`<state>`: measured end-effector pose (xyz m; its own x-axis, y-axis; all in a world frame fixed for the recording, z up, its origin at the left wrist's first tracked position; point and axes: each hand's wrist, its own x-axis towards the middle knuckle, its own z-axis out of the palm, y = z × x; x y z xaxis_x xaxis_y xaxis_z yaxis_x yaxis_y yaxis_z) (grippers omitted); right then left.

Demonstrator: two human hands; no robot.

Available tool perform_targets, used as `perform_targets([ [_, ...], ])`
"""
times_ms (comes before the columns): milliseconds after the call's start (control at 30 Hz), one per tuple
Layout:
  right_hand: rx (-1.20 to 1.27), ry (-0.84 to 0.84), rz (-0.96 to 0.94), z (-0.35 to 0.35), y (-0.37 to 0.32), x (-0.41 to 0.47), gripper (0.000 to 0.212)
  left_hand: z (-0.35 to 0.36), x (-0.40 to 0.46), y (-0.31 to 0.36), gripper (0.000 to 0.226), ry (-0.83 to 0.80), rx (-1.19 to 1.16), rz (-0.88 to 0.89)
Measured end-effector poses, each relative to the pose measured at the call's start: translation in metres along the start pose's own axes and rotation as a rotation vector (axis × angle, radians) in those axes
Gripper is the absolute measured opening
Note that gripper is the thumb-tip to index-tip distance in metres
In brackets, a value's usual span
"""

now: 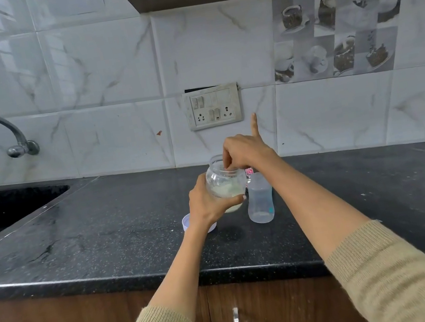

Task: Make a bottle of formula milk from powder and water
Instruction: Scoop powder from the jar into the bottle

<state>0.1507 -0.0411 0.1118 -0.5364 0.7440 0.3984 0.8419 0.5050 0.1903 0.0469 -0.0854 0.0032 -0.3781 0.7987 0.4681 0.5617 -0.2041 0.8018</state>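
Black speckled countertop (pixel 110 228), pale powder (pixel 227 190)

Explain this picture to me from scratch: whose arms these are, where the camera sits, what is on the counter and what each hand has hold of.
There is no machine here. A person wears a camera on the head, looking forward and down, so the two arms reaching in are their own.

The left hand has its grip round a clear jar with pale powder in the bottom, lifted off the dark counter. The right hand dips its fingers into the jar's mouth, one finger pointing up; what they pinch is hidden.

Beside the jar stands a baby bottle, open-topped, apparently with clear water. A white lid lies behind the left wrist. A sink and tap are at left.
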Motion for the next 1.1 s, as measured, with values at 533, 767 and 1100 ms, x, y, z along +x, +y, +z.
perform_targets([
  [533, 0.292, -0.017, 0.028, -0.003, 0.006, 0.004, 0.015, 0.001, 0.001, -0.005, 0.087, 0.011, 0.006, -0.004],
  [767, 0.075, -0.058, -0.074, 0.001, 0.003, 0.001, 0.013, 0.003, 0.000, -0.003, 0.084, 0.000, -0.016, -0.003],
  [1100, 0.377, -0.391, 0.062, 0.003, 0.014, 0.010, 0.022, 0.004, -0.004, -0.004, 0.087, 0.007, 0.007, -0.013],
])
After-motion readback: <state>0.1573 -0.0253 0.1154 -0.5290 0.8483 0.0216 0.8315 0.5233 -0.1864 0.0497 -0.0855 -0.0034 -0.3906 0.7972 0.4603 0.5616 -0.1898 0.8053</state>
